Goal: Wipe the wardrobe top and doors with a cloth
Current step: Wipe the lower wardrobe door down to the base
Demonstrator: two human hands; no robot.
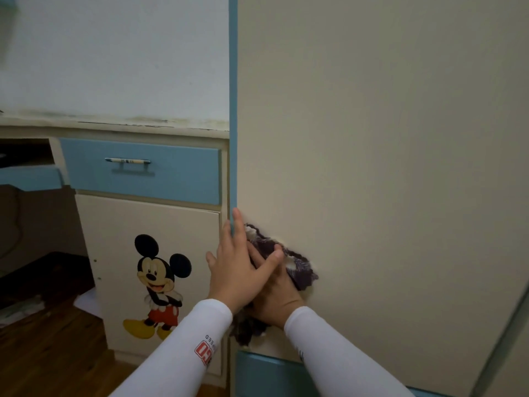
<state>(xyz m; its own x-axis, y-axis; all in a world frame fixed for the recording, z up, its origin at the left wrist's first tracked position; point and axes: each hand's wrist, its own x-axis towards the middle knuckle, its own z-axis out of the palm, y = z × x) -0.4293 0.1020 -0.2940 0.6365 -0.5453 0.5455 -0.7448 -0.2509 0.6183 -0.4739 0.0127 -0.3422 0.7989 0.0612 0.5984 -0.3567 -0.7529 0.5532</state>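
Mid door [372, 138] wipe. Your left hand [243, 270] lies flat over right hand [282, 302] on cloth [300, 272]; right's grip hidden. Next: sweep above hands.

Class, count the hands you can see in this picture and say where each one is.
2. The left hand rests at the blue edge of the wardrobe door, overlapping the right hand, which presses the cloth against the door.

A: Where does the one view sit?
B: On the person's head, wide-angle, facing forward and slightly down, close to the wardrobe door [372, 167].
A: And its span?
B: Left hand [237, 270] and right hand [279, 302] low centre, drawer [140, 179] left, floor [51, 353] bottom-left.
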